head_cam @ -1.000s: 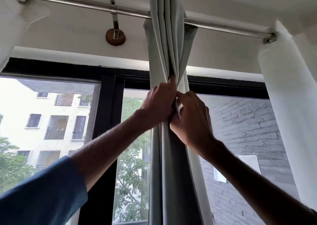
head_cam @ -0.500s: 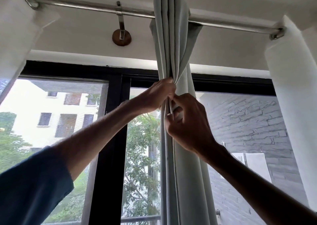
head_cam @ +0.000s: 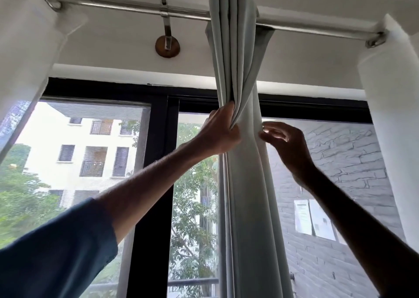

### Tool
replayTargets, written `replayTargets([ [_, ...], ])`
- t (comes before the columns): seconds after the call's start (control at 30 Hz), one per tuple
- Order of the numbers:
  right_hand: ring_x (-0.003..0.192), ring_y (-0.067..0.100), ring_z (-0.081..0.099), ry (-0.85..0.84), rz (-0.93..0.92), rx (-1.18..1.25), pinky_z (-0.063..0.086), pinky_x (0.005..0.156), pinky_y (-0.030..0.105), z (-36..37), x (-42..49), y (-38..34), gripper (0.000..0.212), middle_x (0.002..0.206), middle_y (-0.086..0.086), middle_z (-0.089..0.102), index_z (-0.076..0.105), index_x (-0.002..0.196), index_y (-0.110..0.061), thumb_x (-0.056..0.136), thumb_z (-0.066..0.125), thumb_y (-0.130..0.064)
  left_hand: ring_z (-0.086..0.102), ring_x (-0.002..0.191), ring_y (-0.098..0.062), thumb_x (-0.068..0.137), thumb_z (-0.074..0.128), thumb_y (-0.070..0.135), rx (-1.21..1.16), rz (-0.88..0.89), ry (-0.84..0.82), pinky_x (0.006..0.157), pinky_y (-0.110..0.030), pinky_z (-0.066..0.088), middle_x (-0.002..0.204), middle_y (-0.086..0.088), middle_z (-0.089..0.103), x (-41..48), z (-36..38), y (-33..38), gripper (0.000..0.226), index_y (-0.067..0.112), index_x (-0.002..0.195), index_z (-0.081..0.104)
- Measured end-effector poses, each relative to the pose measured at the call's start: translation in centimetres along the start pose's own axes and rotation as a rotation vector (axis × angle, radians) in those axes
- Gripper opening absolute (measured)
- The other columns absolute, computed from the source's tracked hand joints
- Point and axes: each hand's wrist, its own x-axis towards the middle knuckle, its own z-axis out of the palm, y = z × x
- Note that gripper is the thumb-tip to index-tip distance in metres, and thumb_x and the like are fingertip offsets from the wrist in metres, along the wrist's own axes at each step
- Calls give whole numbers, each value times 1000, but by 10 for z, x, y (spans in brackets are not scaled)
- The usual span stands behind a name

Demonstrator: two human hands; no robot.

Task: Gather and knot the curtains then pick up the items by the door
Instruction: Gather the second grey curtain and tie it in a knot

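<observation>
- Up high, a grey curtain (head_cam: 235, 48) is hanging from a shiny metal rod (head_cam: 118, 4). It is sitting in the middle of the window, bunched into tight folds.
- The left hand (head_cam: 221, 134) is gripping the folds a little way below the rod. Its fingers are curling round the cloth and squeezing it together.
- Above that hand the folds are fanning out toward the rod. Below it the curtain is falling straight down in a narrow strip.
- The right hand (head_cam: 285, 138) is reaching to the right edge of the curtain, about level with the left hand. Its fingers are bending loosely, and the tips are sitting right at the cloth. I cannot tell if it is pinching the edge or only touching it.
- A blue sleeve (head_cam: 56, 252) is covering the upper part of the left arm.
- A metal bracket (head_cam: 167, 39) is holding up the rod, left of the grey curtain. It is sitting on a round brown disc on the wall.
- White curtains are hanging at both ends of the rod, one on the left (head_cam: 25, 48) and one on the right (head_cam: 392, 93).
- A black window frame (head_cam: 158, 138) is standing behind the grey curtain.
- Outside, a pale building (head_cam: 90, 150) and green trees are showing on the left. A grey brick wall (head_cam: 340, 150) with white papers (head_cam: 313, 220) on it is showing on the right.
</observation>
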Motion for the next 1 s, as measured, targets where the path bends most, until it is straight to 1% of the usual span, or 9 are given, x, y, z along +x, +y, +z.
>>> replayTargets([
  [0.07, 116, 20, 67, -98, 254, 282, 52, 96, 33, 4, 19, 12, 51, 124, 5, 71, 67, 126, -10, 86, 75, -41, 47, 68, -21, 86, 55, 8, -59, -12, -5, 56, -43, 43, 81, -19, 57, 0, -3, -1, 9, 2, 90, 50],
  [0.13, 110, 24, 70, -237, 396, 520, 56, 89, 36, 12, 25, 8, 47, 121, 10, 73, 70, 123, -8, 91, 66, -43, 56, 70, -29, 84, 55, 14, -157, -31, -32, 59, -49, 52, 86, -21, 62, -1, -6, -1, 17, 1, 95, 55],
  [0.23, 94, 26, 74, -351, 432, 691, 60, 79, 35, 23, 24, -7, 51, 114, 15, 74, 67, 128, -6, 98, 56, -46, 68, 87, -36, 80, 57, 21, -277, -85, -61, 69, -55, 58, 97, -21, 68, -2, -11, 0, 30, 4, 105, 60],
  [0.33, 83, 24, 75, -354, 415, 829, 61, 71, 34, 33, 24, -13, 46, 100, 13, 76, 68, 122, -6, 100, 50, -43, 70, 94, -32, 86, 62, 10, -400, -120, -66, 79, -51, 60, 106, -21, 70, -3, -17, -3, 30, 3, 115, 61],
  [0.5, 90, 22, 75, -396, 430, 829, 62, 76, 34, 31, 26, -9, 45, 105, 10, 77, 77, 111, -13, 100, 47, -46, 69, 99, -24, 93, 60, -3, -474, -117, -91, 82, -36, 59, 113, -15, 70, -3, -24, -6, 32, 4, 125, 59],
  [0.63, 104, 24, 72, -403, 419, 805, 59, 89, 38, 23, 27, -2, 47, 120, 12, 72, 71, 125, -12, 98, 53, -47, 69, 103, -26, 94, 61, -3, -517, -132, -100, 84, -34, 59, 117, -17, 70, -2, -23, -3, 33, 3, 127, 58],
  [0.77, 93, 22, 75, -437, 385, 895, 61, 77, 35, 26, 16, -5, 46, 106, 10, 76, 81, 105, -16, 92, 49, -46, 70, 108, -27, 94, 62, 0, -597, -167, -106, 88, -39, 59, 119, -14, 70, -5, -19, -4, 38, 6, 131, 56],
  [0.9, 77, 17, 76, -470, 363, 980, 61, 65, 29, 34, 9, -15, 49, 88, 6, 78, 84, 86, -16, 87, 43, -44, 71, 100, -19, 94, 63, -2, -675, -196, -111, 83, -33, 60, 115, -10, 72, -7, -20, -7, 39, 6, 132, 56],
  [1.0, 91, 21, 75, -443, 404, 866, 61, 75, 33, 35, 14, -8, 43, 105, 10, 77, 81, 104, -15, 85, 59, -46, 70, 104, -22, 95, 61, -2, -575, -190, -136, 86, -35, 60, 116, -11, 71, -9, -26, -9, 35, 8, 128, 58],
])
